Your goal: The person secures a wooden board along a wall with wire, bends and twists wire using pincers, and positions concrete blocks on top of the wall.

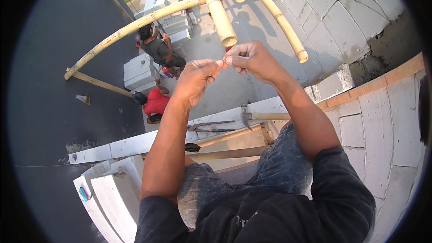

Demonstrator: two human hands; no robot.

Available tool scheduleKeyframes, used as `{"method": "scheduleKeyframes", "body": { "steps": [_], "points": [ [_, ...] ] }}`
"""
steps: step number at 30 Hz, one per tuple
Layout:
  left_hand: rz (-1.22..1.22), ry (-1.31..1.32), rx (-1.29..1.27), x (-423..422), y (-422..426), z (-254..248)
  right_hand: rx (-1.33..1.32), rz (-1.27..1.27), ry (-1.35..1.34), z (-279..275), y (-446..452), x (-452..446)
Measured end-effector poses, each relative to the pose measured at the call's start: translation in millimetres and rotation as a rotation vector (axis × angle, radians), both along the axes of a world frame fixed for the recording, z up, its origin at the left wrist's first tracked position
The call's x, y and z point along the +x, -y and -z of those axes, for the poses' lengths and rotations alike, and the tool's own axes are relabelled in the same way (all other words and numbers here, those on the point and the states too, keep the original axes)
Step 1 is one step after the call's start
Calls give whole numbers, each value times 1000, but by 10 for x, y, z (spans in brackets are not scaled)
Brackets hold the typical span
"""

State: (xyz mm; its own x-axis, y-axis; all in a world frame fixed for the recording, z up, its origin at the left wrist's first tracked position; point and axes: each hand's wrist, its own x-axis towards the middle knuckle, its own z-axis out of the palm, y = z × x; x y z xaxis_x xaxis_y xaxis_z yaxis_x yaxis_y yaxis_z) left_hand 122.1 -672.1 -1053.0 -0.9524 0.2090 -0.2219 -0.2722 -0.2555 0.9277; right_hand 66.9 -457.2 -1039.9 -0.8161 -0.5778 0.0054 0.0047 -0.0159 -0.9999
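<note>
My left hand [196,80] and my right hand [253,60] meet in front of me, fingertips nearly touching. Both are closed in a pinch on something small and orange-red; its kind is too small to make out. Just beyond them ends a thick bamboo pole [220,18]. Below my hands, a claw hammer [246,116] with a wooden handle lies on the white block wall top [265,106]. To its left rest metal pincers [209,126], with their handles pointing right.
A curved bamboo pole [148,18] crosses ahead, with a thinner pole [281,20] at right. On the lower level, a person in red [156,102] and a person in dark clothes [157,49] are near stacked white blocks [137,72]. More blocks [114,193] stand at lower left.
</note>
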Motion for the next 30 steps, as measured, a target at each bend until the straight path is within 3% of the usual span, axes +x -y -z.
{"method": "scheduleKeyframes", "body": {
  "steps": [10,30],
  "points": [
    [145,102,212,-28,78,25,-181,-80,238,-8,-24,8],
    [78,131,346,29,-124,10,-315,-136,245,89,-44,-59]
  ]
}}
